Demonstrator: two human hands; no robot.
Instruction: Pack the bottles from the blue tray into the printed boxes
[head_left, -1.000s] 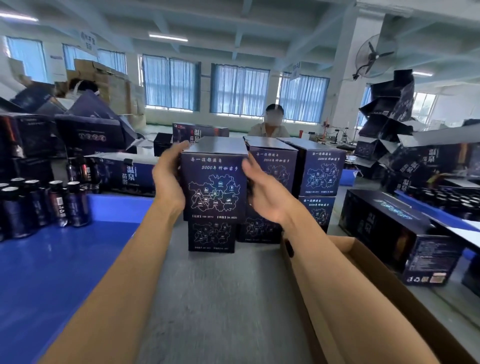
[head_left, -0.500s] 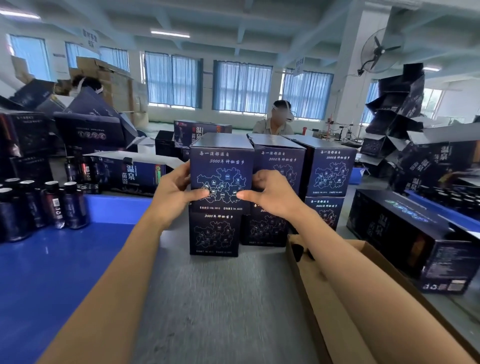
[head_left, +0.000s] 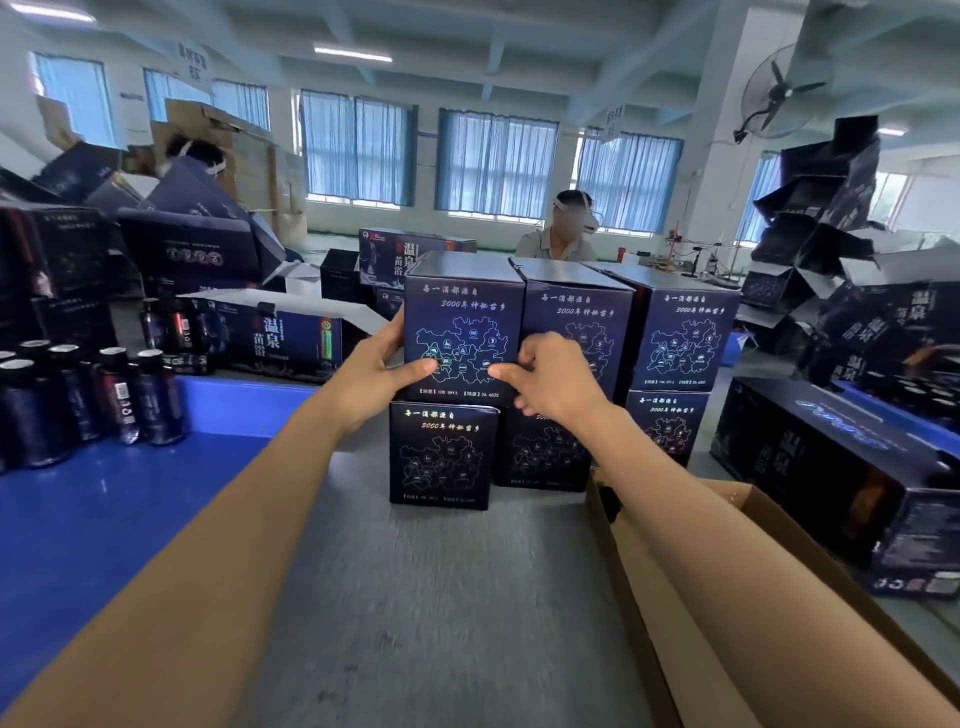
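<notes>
Main worry: the top printed box (head_left: 462, 332), mid-frame, is sat on the lower printed box (head_left: 440, 457), and the two don't look squarely lined up. It's held by the left hand (head_left: 371, 382), thumb flat on the front and fingers (head_left: 397, 325) wrapped round the left edge. It's also held by the right hand (head_left: 553, 387), thumb on the front and the rest curled in at the right edge. Whether anything is hooked behind that edge can't be told. If it's let go skewed or shoved too hard, the stack could be tipped. The neighbouring stack (head_left: 576, 338), packed in just beside it, could get knocked too. Fingers could also get pinched in that seam.

The bottles (head_left: 104, 400) are stood upright at the far end of the blue tray (head_left: 130, 519), left of frame, well apart from both hands. So plenty is probably left to be packed. An opened printed box (head_left: 280, 338) is laid just behind the tray.

At lower right a brown cardboard carton (head_left: 727, 597) is parked on the bench (head_left: 441, 597) under the right forearm. A long dark box (head_left: 831, 467) is laid beyond it, so room on that side is tight. A pile of empty boxes (head_left: 821, 208) is stacked crookedly at upper right and looks like it could be toppled by one bump.
</notes>
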